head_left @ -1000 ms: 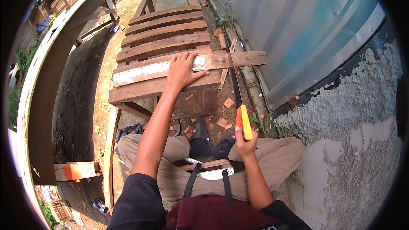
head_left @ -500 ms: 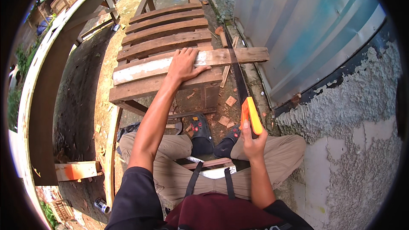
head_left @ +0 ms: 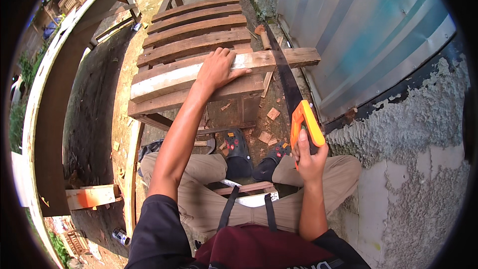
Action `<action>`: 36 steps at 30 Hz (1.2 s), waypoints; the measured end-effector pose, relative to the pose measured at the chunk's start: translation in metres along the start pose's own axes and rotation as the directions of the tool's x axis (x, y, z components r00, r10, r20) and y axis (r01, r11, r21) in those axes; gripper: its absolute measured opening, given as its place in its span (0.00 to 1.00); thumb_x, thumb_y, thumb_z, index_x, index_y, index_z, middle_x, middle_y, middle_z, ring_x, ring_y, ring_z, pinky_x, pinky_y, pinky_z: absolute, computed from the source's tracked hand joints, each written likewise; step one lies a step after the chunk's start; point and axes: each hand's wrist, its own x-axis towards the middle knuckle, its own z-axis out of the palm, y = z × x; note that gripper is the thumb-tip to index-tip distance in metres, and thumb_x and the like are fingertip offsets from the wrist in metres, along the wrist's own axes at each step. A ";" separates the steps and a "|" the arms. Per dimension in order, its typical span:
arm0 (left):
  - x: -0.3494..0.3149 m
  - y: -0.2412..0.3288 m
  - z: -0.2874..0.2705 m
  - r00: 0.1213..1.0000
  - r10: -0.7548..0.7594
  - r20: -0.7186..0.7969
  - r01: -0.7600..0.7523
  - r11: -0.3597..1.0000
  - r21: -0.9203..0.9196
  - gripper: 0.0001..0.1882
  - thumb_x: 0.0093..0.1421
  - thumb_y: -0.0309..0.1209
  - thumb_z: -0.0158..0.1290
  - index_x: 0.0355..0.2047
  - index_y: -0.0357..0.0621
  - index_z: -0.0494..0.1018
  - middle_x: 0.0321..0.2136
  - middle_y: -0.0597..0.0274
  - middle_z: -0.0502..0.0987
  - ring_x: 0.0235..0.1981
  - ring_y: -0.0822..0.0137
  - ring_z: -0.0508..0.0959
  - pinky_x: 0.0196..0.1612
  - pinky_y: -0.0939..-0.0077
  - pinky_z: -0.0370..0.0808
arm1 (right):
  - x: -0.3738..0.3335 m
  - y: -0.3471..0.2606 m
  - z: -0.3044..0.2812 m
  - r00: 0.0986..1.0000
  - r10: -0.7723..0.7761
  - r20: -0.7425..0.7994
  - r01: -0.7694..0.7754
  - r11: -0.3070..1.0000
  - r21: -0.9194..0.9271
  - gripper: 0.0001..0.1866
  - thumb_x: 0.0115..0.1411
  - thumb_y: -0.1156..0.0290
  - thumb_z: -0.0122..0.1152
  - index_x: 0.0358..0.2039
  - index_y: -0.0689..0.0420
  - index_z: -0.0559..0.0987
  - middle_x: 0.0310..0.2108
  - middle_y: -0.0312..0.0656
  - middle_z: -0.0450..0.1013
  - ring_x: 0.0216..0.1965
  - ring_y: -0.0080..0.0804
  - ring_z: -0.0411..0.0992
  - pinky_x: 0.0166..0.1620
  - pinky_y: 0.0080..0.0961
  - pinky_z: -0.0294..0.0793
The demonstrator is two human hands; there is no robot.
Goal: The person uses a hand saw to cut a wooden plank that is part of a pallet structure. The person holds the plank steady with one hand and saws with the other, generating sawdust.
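Observation:
A wooden plank, partly coated in white, lies across the near end of a slatted wooden bench. Its bare right end juts out past the bench. My left hand grips the plank from above, fingers over the far side and thumb along the near side. In my right hand is the orange-yellow handle of a handsaw. The dark blade crosses the overhanging part of the plank, pointing away from me. How deep the blade sits in the wood I cannot tell.
Close on the right stands a corrugated metal sheet above a rough plastered wall. A hammer lies beyond the plank. Wood offcuts litter the ground by my feet. A long wooden table runs along the left.
My right hand has pushed the saw forward and a little to the right, with its handle now higher and more tilted. My left hand keeps its hold on the plank.

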 end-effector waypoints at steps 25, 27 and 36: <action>0.004 0.006 -0.003 0.964 -0.255 0.073 0.249 0.965 0.077 0.42 0.56 0.71 0.52 0.37 0.36 0.82 0.40 0.48 0.81 0.46 0.50 0.81 0.48 0.55 0.78 | -0.011 0.012 -0.002 1.000 0.027 -0.015 -0.030 0.977 -0.211 0.16 0.68 0.62 0.63 0.41 0.66 0.79 0.26 0.31 0.72 0.31 0.17 0.66 0.35 0.20 0.68; 0.001 0.013 -0.001 0.965 -0.260 0.027 0.257 0.964 0.071 0.42 0.56 0.71 0.53 0.36 0.36 0.82 0.40 0.48 0.81 0.46 0.50 0.81 0.46 0.55 0.79 | -0.016 0.033 -0.014 0.996 -0.013 -0.087 0.004 0.995 -0.102 0.16 0.68 0.63 0.64 0.39 0.67 0.79 0.26 0.32 0.72 0.30 0.18 0.67 0.34 0.20 0.68; 0.003 0.005 0.004 0.957 -0.264 0.123 0.260 0.965 0.048 0.48 0.52 0.73 0.55 0.41 0.29 0.75 0.40 0.46 0.76 0.47 0.49 0.78 0.50 0.56 0.76 | -0.019 0.051 -0.015 0.991 -0.075 -0.109 0.078 0.997 0.027 0.11 0.67 0.69 0.60 0.33 0.65 0.77 0.22 0.31 0.71 0.24 0.17 0.66 0.27 0.20 0.64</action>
